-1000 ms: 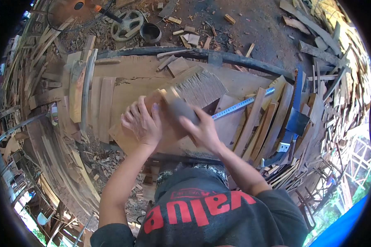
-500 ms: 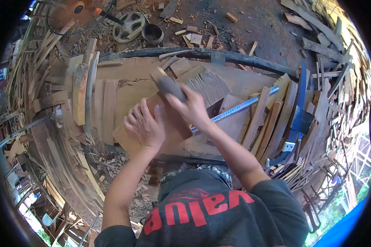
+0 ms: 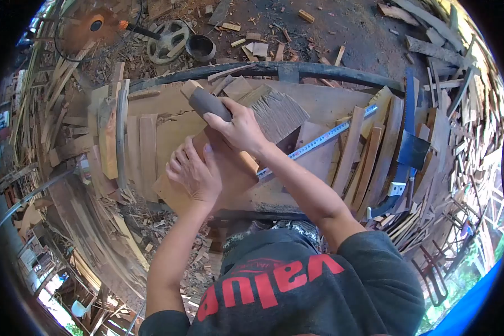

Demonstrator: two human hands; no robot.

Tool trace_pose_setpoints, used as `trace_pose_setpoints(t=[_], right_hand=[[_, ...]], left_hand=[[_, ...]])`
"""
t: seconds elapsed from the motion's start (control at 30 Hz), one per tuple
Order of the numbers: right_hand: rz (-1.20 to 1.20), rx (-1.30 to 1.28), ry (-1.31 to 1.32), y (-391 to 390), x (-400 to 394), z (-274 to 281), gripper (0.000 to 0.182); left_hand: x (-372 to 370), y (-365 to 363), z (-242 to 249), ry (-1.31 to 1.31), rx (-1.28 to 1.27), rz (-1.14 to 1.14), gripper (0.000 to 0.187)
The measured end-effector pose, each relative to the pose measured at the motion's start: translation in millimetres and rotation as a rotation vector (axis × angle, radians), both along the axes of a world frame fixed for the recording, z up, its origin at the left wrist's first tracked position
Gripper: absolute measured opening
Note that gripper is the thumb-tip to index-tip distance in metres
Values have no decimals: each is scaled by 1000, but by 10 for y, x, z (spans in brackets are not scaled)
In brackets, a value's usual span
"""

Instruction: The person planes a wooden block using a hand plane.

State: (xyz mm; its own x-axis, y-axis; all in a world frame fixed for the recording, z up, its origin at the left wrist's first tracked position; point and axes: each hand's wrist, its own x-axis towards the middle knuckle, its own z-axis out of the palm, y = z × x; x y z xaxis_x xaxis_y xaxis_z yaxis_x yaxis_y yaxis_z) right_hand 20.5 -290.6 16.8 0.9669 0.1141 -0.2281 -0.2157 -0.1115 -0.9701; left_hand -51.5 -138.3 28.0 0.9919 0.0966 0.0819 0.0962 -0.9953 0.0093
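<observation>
My left hand (image 3: 195,172) lies with its fingers spread on a reddish-brown wooden board (image 3: 229,173) over the workbench. In my right hand (image 3: 241,127) is a small wood block wrapped in dark grey sandpaper (image 3: 209,104), held at the board's far edge, with a bare wooden end sticking out. Beside my right forearm stretches a blue and white measuring tape (image 3: 319,140). A rough, grooved wood piece (image 3: 280,115) lies just beyond my right hand.
Wood strips (image 3: 350,151) and a handsaw with a blue blade (image 3: 410,112) lie on the right. More planks (image 3: 111,131) are at the left. Past the bench are a fan (image 3: 97,23), a wheel (image 3: 169,42) and a dark bowl (image 3: 201,48).
My right hand has moved a little left and away from me with the wrapped block. My left hand stays on the board. The whole view has shifted slightly.
</observation>
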Motion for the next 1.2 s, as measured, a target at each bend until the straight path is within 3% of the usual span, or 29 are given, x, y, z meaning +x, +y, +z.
trace_pose_setpoints(t=[0.1,0.17,0.27,0.37,0.47,0.6,0.67,0.83,0.97,1.07,1.2], right_hand=[[-31,-5,-122,-234,-535,-56,52],[-9,-71,-57,-551,-1137,78,52],[18,-64,-7,-502,-1034,93,53],[-52,13,-126,-14,-95,1,49],[-78,19,-166,56,32,-25,47],[-43,-42,-173,-485,-1039,13,50],[-47,-79,13,-556,-1267,119,52],[12,-56,-11,31,137,19,50],[-92,31,-171,-208,-560,-76,49],[-29,-84,-84,-621,-1405,-21,54],[-79,-60,-213,-33,-207,-88,50]], left_hand=[[-10,-13,25,16,9,5,51],[4,-36,48,15,-31,5,52],[-19,-13,33,13,-43,-2,52],[2,-1,-18,-28,0,-21,53],[-19,0,9,-3,31,-21,54],[-8,-32,40,5,-50,-9,57],[16,-33,32,7,-50,-8,57],[-28,-5,-10,-8,-7,-25,56],[-30,-12,4,5,0,-20,56],[9,-14,-20,-25,-21,-34,56],[-32,56,-85,-23,62,-35,55]])
